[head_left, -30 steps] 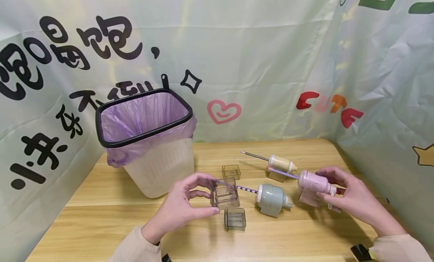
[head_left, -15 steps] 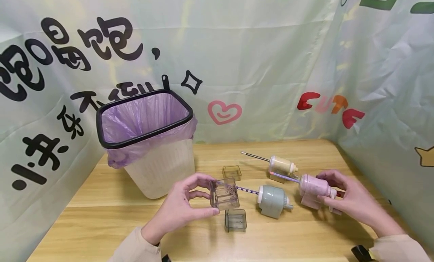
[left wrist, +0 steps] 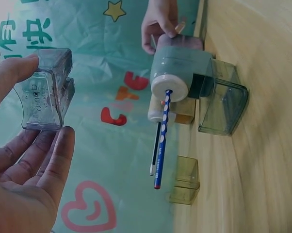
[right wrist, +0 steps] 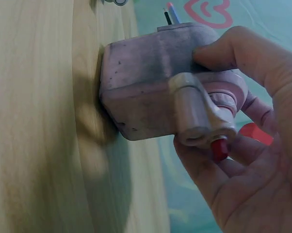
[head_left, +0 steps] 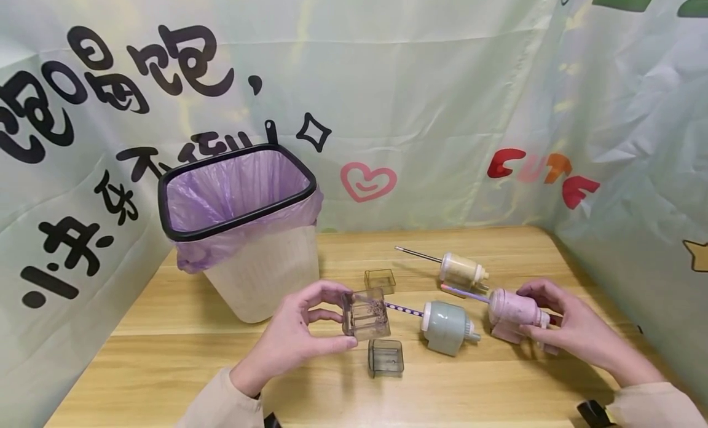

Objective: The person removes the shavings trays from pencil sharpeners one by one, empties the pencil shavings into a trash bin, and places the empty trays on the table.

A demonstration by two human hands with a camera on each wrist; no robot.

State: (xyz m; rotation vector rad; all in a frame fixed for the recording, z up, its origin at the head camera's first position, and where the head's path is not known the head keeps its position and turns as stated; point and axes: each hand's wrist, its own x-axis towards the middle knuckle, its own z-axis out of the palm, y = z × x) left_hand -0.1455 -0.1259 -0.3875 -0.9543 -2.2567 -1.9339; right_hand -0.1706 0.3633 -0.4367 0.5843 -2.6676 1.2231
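Observation:
My left hand (head_left: 295, 332) pinches a clear, smoky plastic shavings drawer (head_left: 366, 317) between thumb and fingers, held up off the table with dark shavings inside. My right hand (head_left: 572, 320) grips a pink crank pencil sharpener (head_left: 513, 309) by its crank end, its base close over the table. A purple-blue pencil (head_left: 466, 293) sticks out of its front. The right wrist view shows its crank handle (right wrist: 192, 114) and a red tip (right wrist: 219, 149) by the fingers. Between the hands stands a grey-green sharpener (head_left: 447, 328) with a blue dotted pencil (left wrist: 163, 141) in it.
A yellow sharpener (head_left: 460, 268) holding a black pencil (head_left: 418, 254) lies behind. On the table are a yellowish drawer (head_left: 380, 281) and a grey drawer (head_left: 386, 358). At the left stands a waste bin (head_left: 271, 274) with a purple liner (head_left: 238, 188). Printed cloth (head_left: 431, 108) hangs around the table.
My right hand has lowered slightly with the pink sharpener, bringing it nearer the table. The left hand and its drawer have stayed nearly still. The head view has shifted a little.

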